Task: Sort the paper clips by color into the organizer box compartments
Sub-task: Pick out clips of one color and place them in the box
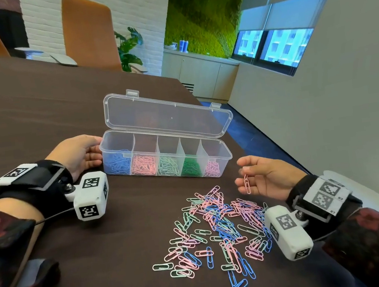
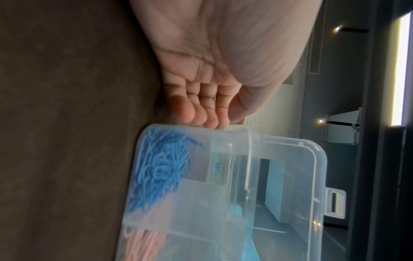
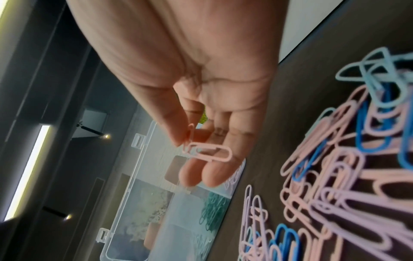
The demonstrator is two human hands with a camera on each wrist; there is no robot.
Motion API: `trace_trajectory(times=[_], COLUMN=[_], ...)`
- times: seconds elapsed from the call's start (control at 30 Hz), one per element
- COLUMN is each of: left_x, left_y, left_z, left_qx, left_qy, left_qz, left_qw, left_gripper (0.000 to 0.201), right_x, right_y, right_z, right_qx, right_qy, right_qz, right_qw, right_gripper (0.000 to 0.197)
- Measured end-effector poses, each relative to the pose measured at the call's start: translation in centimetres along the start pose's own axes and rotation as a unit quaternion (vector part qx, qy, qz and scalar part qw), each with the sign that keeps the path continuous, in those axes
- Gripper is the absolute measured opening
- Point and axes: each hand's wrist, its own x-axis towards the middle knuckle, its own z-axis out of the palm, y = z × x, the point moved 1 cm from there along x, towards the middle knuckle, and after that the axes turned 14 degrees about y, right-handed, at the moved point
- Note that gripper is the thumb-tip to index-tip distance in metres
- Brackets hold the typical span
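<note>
Room: office w/ moss wall, window, orange chairs behind a dark brown table (image 1: pixel 34 110).
Box: clear organizer box (image 1: pixel 220 163), lid open, five compartments, L to R: blue, salmon pink, pale green, dark green, light pink clips.
Pile: unsorted paper clips (image 1: pixel 218 226) on table just in front of box, nearer the right side; pinks, blues, greens mixed, many overlapping.
Left hand (image 1: pixel 77 155): fingers relaxed, tips touching the blue end of box, steadying it, not gripping.
Right hand (image 1: pixel 265 176): thumb + forefinger pinch one pink clip (image 1: pixel 247 184); in wrist view a second pink clip looks hooked onto it, hanging above the table beside the box's right end.
Handling: clips v. light, stiff wire, smooth coating, prob. slippery; they snag & chain. Best taken by one end loop w/ fingertips, shake linked ones free.
</note>
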Motion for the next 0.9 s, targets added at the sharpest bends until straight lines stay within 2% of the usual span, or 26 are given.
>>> trace_trajectory(times=[0.1, 0.17, 0.2, 0.23, 0.3, 0.37, 0.4, 0.47, 0.53, 0.57, 0.63, 0.7, 0.77, 0.8, 0.83, 0.9], left_x=[-0.2, -0.3, -0.3, -0.3, -0.4, -0.4, -0.4, -0.4, -0.4, -0.4, -0.4, -0.4, -0.4, -0.3, -0.3, -0.1], left_y=[0.1, 0.2, 0.2, 0.2, 0.2, 0.2, 0.1, 0.1, 0.1, 0.1, 0.1, 0.2, 0.2, 0.1, 0.1, 0.1], left_z=[0.0, 0.0, 0.0, 0.0, 0.0, 0.0, 0.0, 0.1, 0.1, 0.1, 0.1, 0.1, 0.1, 0.0, 0.0, 0.0], left_qx=[0.002, 0.003, 0.003, 0.002, 0.002, 0.002, 0.002, 0.001, 0.001, 0.001, -0.001, 0.001, 0.001, 0.002, 0.002, 0.004], left_qy=[0.0, -0.001, -0.001, -0.001, 0.0, -0.001, 0.0, 0.001, 0.002, 0.003, 0.003, 0.003, 0.004, 0.004, 0.004, 0.005], left_qz=[0.0, 0.002, 0.004, 0.005, 0.006, 0.006, 0.005, 0.004, 0.004, 0.004, 0.002, 0.002, 0.004, 0.004, 0.004, 0.002], left_qw=[1.0, 1.0, 1.0, 1.0, 1.0, 1.0, 1.0, 1.0, 1.0, 1.0, 1.0, 1.0, 1.0, 1.0, 1.0, 1.0], left_gripper=[0.012, 0.012, 0.011, 0.011, 0.011, 0.011, 0.011, 0.011, 0.011, 0.011, 0.012, 0.012, 0.012, 0.012, 0.011, 0.009], right_x=[0.2, 0.5, 0.6, 0.5, 0.3, 0.2, 0.2, 0.4, 0.5, 0.6, 0.4, 0.1, 0.0, 0.0, 0.1, 0.4], right_y=[0.1, 0.3, 0.3, 0.2, 0.0, 0.0, 0.0, 0.1, 0.1, 0.0, -0.3, -0.3, -0.1, 0.0, 0.1, 0.3], right_z=[0.0, 0.1, 0.2, 0.3, 0.7, 1.1, 1.3, 1.7, 1.8, 1.8, 1.8, 1.7, 1.6, 1.6, 1.5, 1.4], right_qx=[-0.052, -0.158, -0.238, -0.327, -0.499, -0.606, -0.64, -0.689, -0.707, -0.703, -0.668, -0.581, -0.435, -0.366, -0.322, -0.29], right_qy=[0.023, 0.046, 0.049, 0.046, 0.025, -0.004, -0.014, -0.017, -0.017, -0.02, -0.026, -0.032, -0.031, -0.025, -0.017, -0.003], right_qz=[0.004, -0.02, -0.042, -0.066, -0.106, -0.131, -0.139, -0.148, -0.147, -0.144, -0.135, -0.116, -0.096, -0.088, -0.083, -0.069], right_qw=[0.998, 0.986, 0.969, 0.942, 0.86, 0.785, 0.755, 0.71, 0.691, 0.696, 0.731, 0.805, 0.895, 0.926, 0.943, 0.955], right_gripper=[0.024, 0.026, 0.027, 0.026, 0.019, 0.008, 0.008, 0.016, 0.022, 0.024, 0.023, 0.022, 0.023, 0.024, 0.024, 0.022])
